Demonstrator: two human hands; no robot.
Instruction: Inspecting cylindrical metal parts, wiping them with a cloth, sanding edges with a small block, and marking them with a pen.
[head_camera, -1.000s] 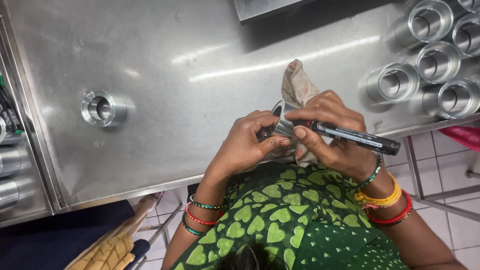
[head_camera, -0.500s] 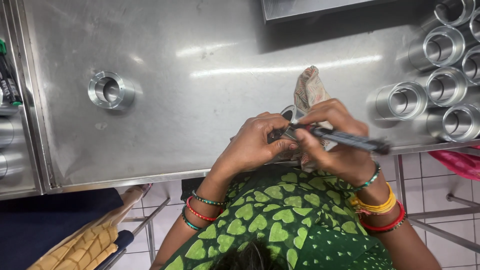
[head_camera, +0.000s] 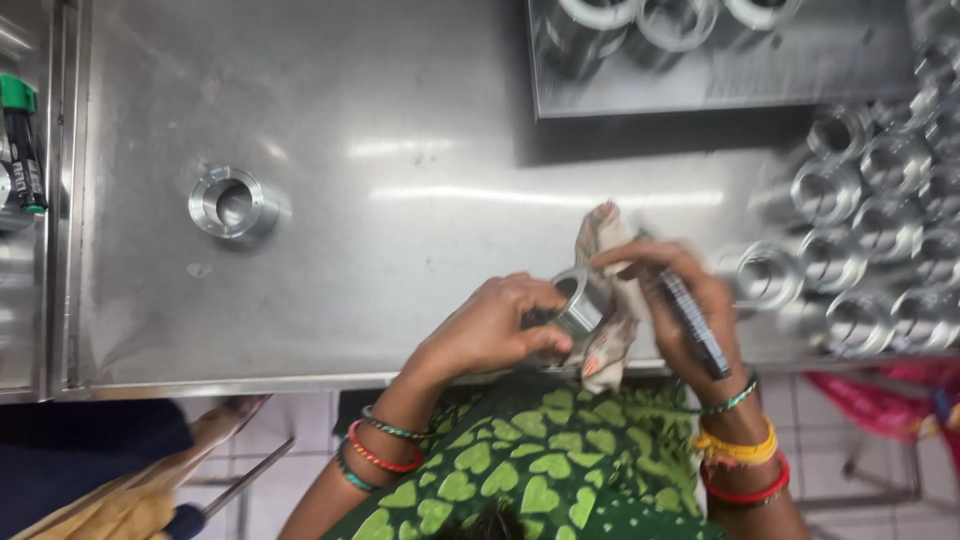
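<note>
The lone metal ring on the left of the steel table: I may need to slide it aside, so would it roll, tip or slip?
The metal ring sits flat on its face, bore up, so it probably won't roll or tip. Its thick machined wall suggests it is heavy for its size. On the polished table it would likely slide easily.

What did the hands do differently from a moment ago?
The right hand turned the black marker from lying crosswise over the part to pointing down toward the body, and lifted the cloth with it. The left hand tilted the metal ring so its opening shows. Both hands kept their holds. The lone ring on the steel table stayed put.
</note>
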